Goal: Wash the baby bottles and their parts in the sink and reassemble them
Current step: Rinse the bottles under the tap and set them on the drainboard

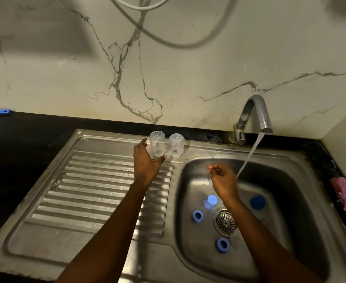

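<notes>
You're at the rinsing step. The left bottle and right bottle stand upside down on the far drainboard. Your left hand spreads its fingers round the left one; whether it grips, I cannot tell. Your right hand hangs curled over the basin, seemingly empty. Next, I'd pick a blue ring near the drain and hold it under the running tap. The steel is wet, with a black counter and marble wall around it.

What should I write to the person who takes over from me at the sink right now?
Left hand is around the left bottle, upside down on the drainboard; gripping or releasing, I cannot tell.
Right hand, fingers curled, nothing seen in it, is over the basin. The tap runs.
Seemingly done: both bottles, the right bottle also upside down.
To do: two blue rings, a blue cap and a clear part in the basin, then reassembly.
</notes>
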